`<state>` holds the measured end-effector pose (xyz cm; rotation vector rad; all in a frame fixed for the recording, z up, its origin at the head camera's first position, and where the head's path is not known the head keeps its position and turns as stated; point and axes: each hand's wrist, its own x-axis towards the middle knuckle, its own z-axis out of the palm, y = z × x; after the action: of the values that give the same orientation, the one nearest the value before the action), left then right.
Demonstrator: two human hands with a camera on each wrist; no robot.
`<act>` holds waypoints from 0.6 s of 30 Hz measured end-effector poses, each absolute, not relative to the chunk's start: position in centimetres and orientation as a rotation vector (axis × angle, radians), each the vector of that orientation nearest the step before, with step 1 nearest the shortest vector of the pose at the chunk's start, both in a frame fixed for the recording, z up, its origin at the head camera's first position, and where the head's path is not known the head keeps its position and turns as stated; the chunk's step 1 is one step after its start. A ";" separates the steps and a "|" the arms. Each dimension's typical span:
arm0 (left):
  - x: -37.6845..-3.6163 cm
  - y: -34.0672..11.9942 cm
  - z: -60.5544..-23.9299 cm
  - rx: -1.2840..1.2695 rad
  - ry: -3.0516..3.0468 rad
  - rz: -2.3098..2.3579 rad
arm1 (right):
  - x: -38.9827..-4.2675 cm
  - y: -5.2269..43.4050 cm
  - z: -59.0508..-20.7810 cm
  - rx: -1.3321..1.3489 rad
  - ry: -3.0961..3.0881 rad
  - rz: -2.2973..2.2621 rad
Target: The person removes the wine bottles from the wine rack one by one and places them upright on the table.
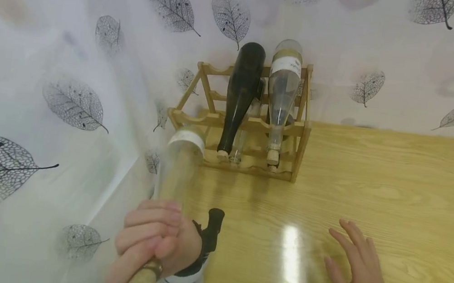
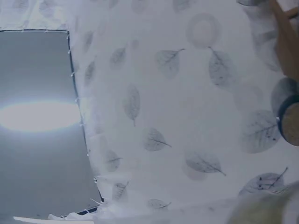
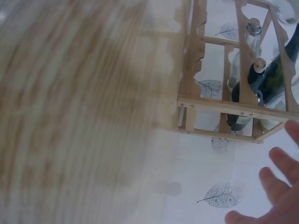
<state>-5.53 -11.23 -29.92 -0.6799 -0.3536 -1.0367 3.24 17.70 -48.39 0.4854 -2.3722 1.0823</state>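
**Bottle on its way to the rack**

While it's blurry, the clear bottle (image 1: 177,164) is up off the table (image 1: 369,196), base pointing at the rack (image 1: 249,121), cork end toward the camera. Left hand (image 1: 156,239) is wrapped tight round its neck. Right hand (image 1: 356,268) hovers flat over the wood with fingers spread, holding nothing. A dark bottle (image 1: 241,93) and a clear one (image 1: 283,92) already sit up top. Looks like mid-carry to me; next move needs lining the base up with the free left slot.

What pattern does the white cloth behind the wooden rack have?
The white cloth has grey, net-veined leaf prints, clearest in the head view.
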 end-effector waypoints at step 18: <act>-2.4 -7.2 -34.2 -1.045 -0.960 -1.698 | 1.6 13.6 -48.1 0.840 -2.106 1.266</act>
<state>-2.44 -7.20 -34.20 -1.0452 -0.9599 -1.6983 1.62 13.61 -48.11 0.8404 -2.1057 1.2663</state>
